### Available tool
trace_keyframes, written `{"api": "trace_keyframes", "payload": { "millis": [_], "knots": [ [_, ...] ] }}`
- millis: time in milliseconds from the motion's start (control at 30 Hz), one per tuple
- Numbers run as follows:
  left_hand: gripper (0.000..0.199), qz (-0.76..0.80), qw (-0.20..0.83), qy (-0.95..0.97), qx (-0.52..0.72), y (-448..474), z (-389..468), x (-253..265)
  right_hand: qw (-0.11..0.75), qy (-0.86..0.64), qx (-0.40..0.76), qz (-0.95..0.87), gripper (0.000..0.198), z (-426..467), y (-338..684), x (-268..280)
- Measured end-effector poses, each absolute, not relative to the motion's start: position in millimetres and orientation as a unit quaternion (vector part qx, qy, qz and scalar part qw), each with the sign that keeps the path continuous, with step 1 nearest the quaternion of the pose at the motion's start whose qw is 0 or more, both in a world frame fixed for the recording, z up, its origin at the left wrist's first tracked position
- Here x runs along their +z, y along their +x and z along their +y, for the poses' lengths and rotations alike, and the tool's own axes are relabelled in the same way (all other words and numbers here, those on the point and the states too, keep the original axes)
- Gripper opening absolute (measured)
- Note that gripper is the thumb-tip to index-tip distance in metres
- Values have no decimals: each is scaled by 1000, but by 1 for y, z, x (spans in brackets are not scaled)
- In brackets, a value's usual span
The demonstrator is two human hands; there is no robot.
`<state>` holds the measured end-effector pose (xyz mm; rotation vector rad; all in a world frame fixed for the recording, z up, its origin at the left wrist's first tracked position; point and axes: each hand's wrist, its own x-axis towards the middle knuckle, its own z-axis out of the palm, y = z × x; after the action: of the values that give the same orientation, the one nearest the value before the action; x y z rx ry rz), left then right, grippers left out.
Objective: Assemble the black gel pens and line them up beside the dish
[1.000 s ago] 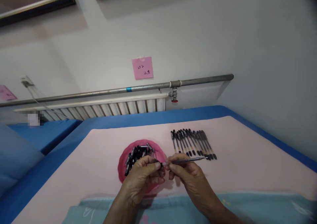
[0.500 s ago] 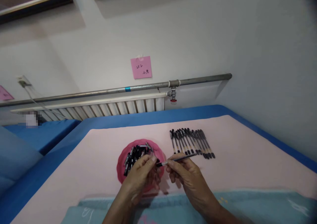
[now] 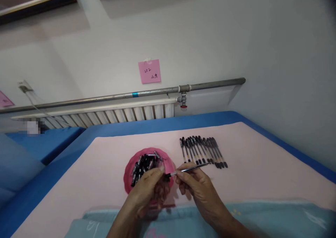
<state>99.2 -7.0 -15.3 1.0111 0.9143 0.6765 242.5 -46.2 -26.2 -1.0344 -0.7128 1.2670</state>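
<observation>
Between thumb and fingers, my right hand [image 3: 195, 182] pinches a pen [image 3: 193, 168] with a clear barrel. Its bare tip points up and to the right, and its black end points left. My left hand [image 3: 149, 183] is beside that black end, over the edge of a pink bowl [image 3: 127, 187]. The left fingers are smeared by motion, so whether they grip anything is unclear. Inside the bowl lie several black pen caps [image 3: 140, 168], partly covered by my left hand. Behind my right hand, several capped pens [image 3: 202, 150] lie side by side in a row.
Pink cloth [image 3: 249, 154] covers the blue-edged table. A teal cloth [image 3: 262, 213] lies along the near side. At the back, a white radiator [image 3: 126, 113] and a metal pipe [image 3: 110, 98] run along the wall, with a pink note [image 3: 149, 71] above.
My left hand has shifted slightly down and left, and its fingers are more blurred. The pen in my right hand has hardly moved. The bowl and the row of pens are unchanged.
</observation>
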Motion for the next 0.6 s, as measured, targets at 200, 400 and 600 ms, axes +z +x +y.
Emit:
{"api": "trace_keyframes", "payload": {
  "millis": [200, 400, 600],
  "knots": [
    [37, 396, 706, 491, 321, 100, -6, -18, 623, -440, 579, -290, 28, -46, 242, -26],
    [35, 389, 691, 521, 316, 99, -5, -17, 622, -440, 590, -269, 29, -47, 242, -27],
    [32, 457, 605, 555, 342, 86, 4, -11, 603, -469, 581, -280, 22, -46, 245, -23]
  ]
}}
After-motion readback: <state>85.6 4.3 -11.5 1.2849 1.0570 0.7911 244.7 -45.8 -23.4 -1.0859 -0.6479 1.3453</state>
